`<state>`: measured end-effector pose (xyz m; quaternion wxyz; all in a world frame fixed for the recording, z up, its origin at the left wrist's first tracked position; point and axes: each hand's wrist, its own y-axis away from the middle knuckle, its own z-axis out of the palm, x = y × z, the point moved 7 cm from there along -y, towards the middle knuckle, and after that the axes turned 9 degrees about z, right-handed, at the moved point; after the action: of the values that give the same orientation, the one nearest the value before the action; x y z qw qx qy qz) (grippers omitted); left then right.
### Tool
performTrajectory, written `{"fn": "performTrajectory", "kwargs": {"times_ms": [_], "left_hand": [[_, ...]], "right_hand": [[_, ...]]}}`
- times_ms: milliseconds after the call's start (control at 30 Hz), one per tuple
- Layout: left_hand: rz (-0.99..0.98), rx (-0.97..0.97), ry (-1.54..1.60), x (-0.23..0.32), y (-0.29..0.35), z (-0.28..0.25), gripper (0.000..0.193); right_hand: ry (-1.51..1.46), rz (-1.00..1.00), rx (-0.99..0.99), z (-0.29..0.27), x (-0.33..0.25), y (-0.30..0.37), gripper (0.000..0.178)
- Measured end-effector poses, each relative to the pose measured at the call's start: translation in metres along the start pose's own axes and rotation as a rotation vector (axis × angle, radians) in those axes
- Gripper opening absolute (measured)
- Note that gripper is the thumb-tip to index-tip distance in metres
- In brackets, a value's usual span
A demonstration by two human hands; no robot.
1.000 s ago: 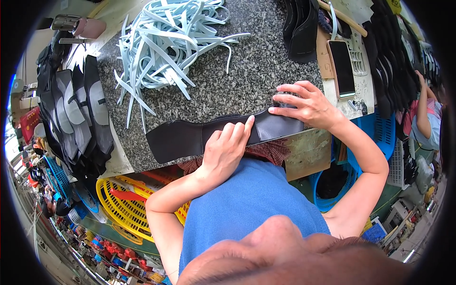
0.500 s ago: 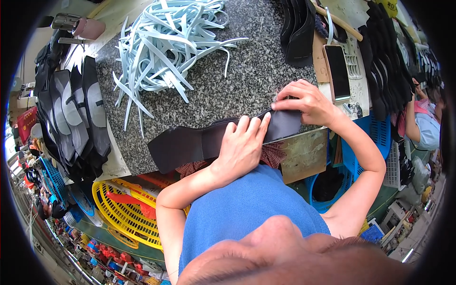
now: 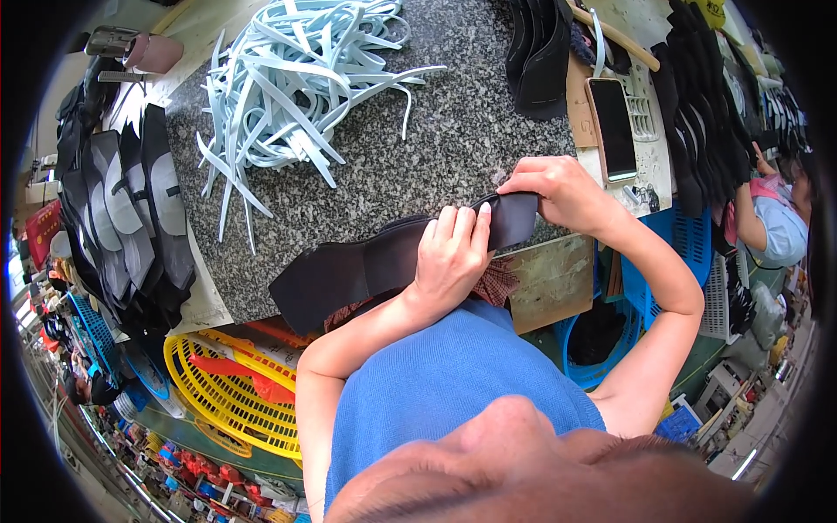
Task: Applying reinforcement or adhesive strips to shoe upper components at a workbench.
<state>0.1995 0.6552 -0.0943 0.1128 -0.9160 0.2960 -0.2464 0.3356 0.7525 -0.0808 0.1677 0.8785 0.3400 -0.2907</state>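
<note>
A long black leather piece [image 3: 392, 258] lies along the near edge of the speckled stone slab [image 3: 471, 96], its wide left end hanging over the edge. My left hand [image 3: 451, 253] rests across the middle of the piece, fingers together on top and thumb hidden, holding it. At the right end, my right hand [image 3: 558, 193] pinches the upper edge between thumb and fingertips. Both hands' fingertips are close together there. Beyond them is a tangled heap of pale blue strips [image 3: 288, 96].
Black cut pieces [image 3: 166, 200] with grey patches are piled at the left. More black pieces [image 3: 539, 70] and a phone [image 3: 613, 131] lie at the far right. A yellow basket [image 3: 231, 397] and blue baskets [image 3: 602, 349] stand below the table. Another person [image 3: 772, 222] is at the right.
My right hand has shifted slightly left and down along the edge of the leather piece, still pinching. The left hand's fingers have drawn closer together. The whole view has shifted slightly.
</note>
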Motion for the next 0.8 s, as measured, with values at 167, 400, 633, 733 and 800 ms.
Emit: {"fn": "performTrajectory", "kwargs": {"times_ms": [167, 400, 633, 733, 800], "left_hand": [[-0.035, 0.086, 0.032, -0.002, 0.000, 0.003, 0.049], [-0.048, 0.045, 0.086, -0.003, 0.002, 0.007, 0.058], [-0.038, -0.024, 0.082, -0.002, 0.003, 0.004, 0.068], [-0.001, -0.062, 0.022, 0.001, 0.003, 0.006, 0.078], [0.067, -0.070, -0.135, 0.005, 0.000, 0.006, 0.064]], "right_hand": [[0.121, -0.072, -0.093, 0.005, -0.017, -0.014, 0.017], [0.081, -0.182, -0.116, 0.000, -0.010, -0.023, 0.025], [0.428, -0.589, 0.042, 0.010, -0.015, -0.003, 0.016], [0.434, -0.630, 0.124, 0.011, -0.011, 0.006, 0.018], [0.482, -0.543, 0.174, 0.006, -0.005, 0.007, 0.019]]}}
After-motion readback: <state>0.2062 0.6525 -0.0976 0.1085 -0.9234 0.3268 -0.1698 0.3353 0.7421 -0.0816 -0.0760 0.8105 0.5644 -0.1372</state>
